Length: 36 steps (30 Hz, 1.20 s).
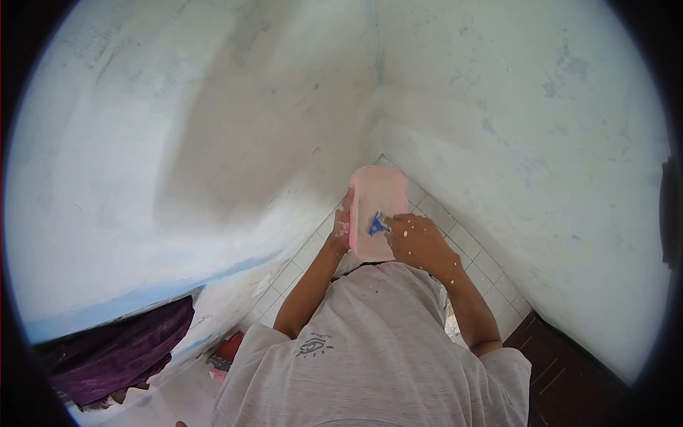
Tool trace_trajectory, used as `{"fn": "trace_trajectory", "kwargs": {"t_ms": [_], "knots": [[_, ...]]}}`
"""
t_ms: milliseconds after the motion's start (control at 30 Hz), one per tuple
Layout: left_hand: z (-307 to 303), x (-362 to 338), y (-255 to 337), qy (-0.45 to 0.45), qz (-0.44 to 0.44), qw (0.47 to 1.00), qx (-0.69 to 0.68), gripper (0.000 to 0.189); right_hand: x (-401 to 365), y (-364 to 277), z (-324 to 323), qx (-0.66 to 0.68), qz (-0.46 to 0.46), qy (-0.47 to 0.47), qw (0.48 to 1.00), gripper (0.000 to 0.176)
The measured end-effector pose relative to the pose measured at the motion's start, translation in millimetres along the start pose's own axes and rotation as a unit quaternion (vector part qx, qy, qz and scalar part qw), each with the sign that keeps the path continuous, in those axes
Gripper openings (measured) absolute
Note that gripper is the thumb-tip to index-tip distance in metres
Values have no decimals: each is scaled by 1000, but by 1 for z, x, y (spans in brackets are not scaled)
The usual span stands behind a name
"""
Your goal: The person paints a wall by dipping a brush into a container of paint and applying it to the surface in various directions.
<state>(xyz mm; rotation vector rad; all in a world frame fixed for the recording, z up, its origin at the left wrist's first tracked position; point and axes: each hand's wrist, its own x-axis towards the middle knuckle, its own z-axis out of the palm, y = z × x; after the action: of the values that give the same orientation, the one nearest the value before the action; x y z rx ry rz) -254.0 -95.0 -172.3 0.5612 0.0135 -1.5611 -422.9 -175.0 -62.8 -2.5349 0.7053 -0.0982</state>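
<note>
In front of my chest is a pink rectangular plastic tub (380, 186), with a thin pale coating inside. My left hand (343, 222) grips the tub's left side, its fingers partly hidden by the wall of the tub. A small blue scraper (376, 225), smeared with white, is over the lower middle of the tub. My right hand (420, 242) has its fingers closed round the scraper's handle end, which is mostly covered. White splashes dot the back of that hand and the forearm.
Two pale, patchy walls (270, 92) meet in a corner straight ahead. White square tiles (466, 242) cover the floor below. At lower left hangs a purple cloth (121, 349), with a red object (229, 346) near it. Dark brown furniture (569, 377) stands at lower right.
</note>
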Motion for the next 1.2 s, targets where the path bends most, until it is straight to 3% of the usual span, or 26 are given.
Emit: {"fn": "trace_trajectory", "kwargs": {"t_ms": [67,167,267,333,467,533,567,633,767,867,933,967,1067,1133,1200], "knots": [[4,1,-2,8,44,999,15,58,-4,9,-2,-8,-52,-6,999,25],[-4,3,5,-16,-6,1000,-5,60,21,16,-16,-44,-13,-58,997,27],[-11,5,7,-78,-27,996,-17,62,32,10,-18,-22,29,-16,999,26],[6,1,7,11,10,1000,-14,62,23,13,-9,15,-51,-84,995,28],[30,-3,-1,8,49,999,7,62,-9,48,-3,81,-60,9,995,33],[23,-1,-4,-28,57,998,27,64,-19,54,-8,213,75,-30,974,47],[18,-1,-4,-23,57,998,24,64,-25,52,-10,215,76,-36,973,47],[4,3,-4,17,22,1000,13,64,-32,36,-27,151,187,-43,970,59],[-14,8,-4,-13,-9,1000,27,63,-28,31,-33,224,227,-116,941,69],[-9,6,-3,24,-15,999,17,63,-29,32,-31,246,243,-124,930,55],[-2,5,-3,37,-22,999,29,65,-32,45,-20,351,213,-125,903,37],[2,4,-3,40,-27,998,30,65,-36,49,-15,354,217,-125,901,37],[12,2,-1,23,-59,998,1,65,-37,53,-14,408,222,-74,883,23],[9,2,-1,65,-70,995,13,66,-38,63,-15,329,145,-100,928,24],[3,4,1,63,-102,993,16,66,-35,66,-17,301,122,-112,939,25]]}}
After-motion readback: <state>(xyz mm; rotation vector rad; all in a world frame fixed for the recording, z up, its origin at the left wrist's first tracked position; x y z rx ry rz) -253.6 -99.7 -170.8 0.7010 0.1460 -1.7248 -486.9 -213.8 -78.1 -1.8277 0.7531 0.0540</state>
